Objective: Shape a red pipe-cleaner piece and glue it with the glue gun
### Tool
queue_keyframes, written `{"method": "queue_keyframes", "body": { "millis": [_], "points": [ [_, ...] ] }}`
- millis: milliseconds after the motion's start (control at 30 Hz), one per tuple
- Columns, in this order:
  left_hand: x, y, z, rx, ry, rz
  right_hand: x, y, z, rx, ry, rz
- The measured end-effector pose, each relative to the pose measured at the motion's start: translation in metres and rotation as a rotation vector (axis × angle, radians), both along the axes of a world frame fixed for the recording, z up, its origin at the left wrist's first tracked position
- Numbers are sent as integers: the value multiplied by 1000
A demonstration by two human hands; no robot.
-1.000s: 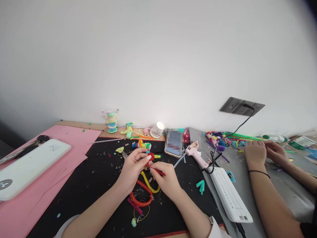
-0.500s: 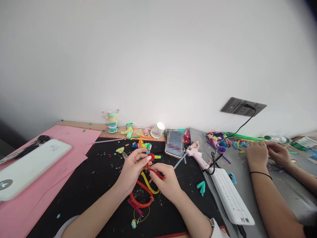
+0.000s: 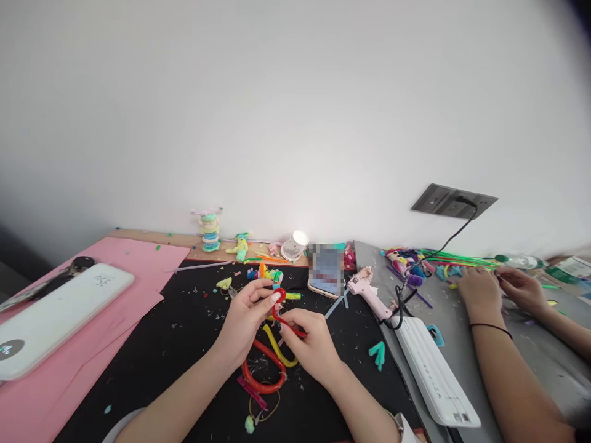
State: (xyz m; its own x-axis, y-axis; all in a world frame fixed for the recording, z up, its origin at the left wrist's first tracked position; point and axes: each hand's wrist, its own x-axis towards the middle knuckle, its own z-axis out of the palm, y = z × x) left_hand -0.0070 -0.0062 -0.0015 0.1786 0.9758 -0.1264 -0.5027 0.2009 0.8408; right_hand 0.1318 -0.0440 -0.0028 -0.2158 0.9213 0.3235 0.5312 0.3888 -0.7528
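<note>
My left hand [image 3: 244, 320] and my right hand [image 3: 310, 343] meet over a black mat [image 3: 184, 344] and both pinch a red pipe cleaner [image 3: 279, 298]. Its top is bent into a small loop between my left thumb and fingers. My right fingers hold its straight end lower right. Under my hands lie a yellow pipe cleaner [image 3: 277, 348] and a red-orange loop [image 3: 261, 375].
A pink glue gun [image 3: 367, 289], a phone [image 3: 325, 271] and a white power strip [image 3: 431, 372] lie to the right. Another person's hands [image 3: 482, 292] work on the grey sheet. Pink paper [image 3: 83, 363] with a white power bank [image 3: 50, 314] lies left. A stack of coloured rings [image 3: 209, 231] stands by the wall.
My view has tilted up slightly, so everything sits a little lower. My hands have kept bending the red pipe cleaner; its loop now stands more upright. The other person's hands shifted slightly right.
</note>
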Motion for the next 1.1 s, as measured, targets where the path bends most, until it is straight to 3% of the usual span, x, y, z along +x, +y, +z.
{"method": "queue_keyframes", "body": {
  "millis": [300, 567, 767, 933, 1100],
  "points": [
    [-4, 4, -4, 14, 94, 98, 4, 2, -2, -51, 11, -21],
    [-13, 14, -8, 23, 132, 268, 16, 8, -2, -9, -94, -214],
    [-22, 23, -11, 124, 207, 419, 3, -2, 2, -6, -380, 6],
    [-32, 33, -15, 196, 272, 528, -6, -10, 8, -9, -540, 49],
    [-40, 41, -12, 134, 132, 571, -12, -13, 7, -12, -593, 92]
  ]
}}
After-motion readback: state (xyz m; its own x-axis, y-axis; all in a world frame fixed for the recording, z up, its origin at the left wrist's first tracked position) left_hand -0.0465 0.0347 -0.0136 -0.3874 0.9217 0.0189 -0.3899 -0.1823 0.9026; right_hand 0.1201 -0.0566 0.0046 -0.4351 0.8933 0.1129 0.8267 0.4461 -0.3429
